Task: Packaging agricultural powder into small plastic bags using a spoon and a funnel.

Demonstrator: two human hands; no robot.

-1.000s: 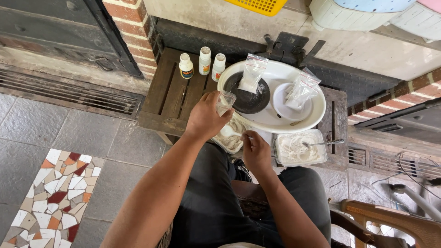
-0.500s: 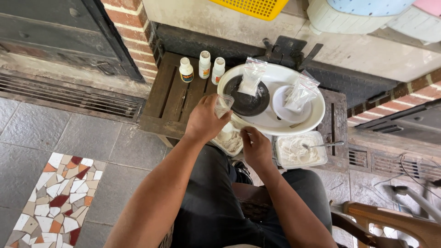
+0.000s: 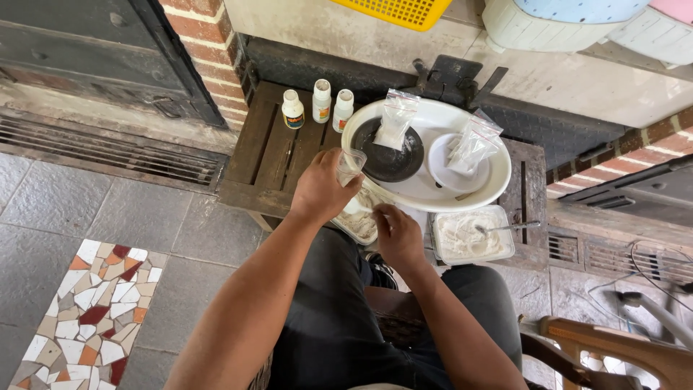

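- Beside the white basin [image 3: 498,189]: three small bottles [image 3: 317,105] to its left, a tub of white paste [image 3: 473,237] with a spoon below it.
- Left hand [image 3: 317,191] grips a clear plastic cup [image 3: 351,166], fingers curled around it, at the basin's lower-left rim.
- Right hand [image 3: 397,235], fingers bent, over a tray of powder [image 3: 359,222]; its hold cannot be made out.
- The cup sits slightly lower than before.

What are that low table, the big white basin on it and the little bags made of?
Low table: dark wood, seemingly; slatted boards, matt and worn. White basin: probably plastic or enamel; smooth, glossy rim. Small bags: thin clear plastic film, crinkled, see-through.
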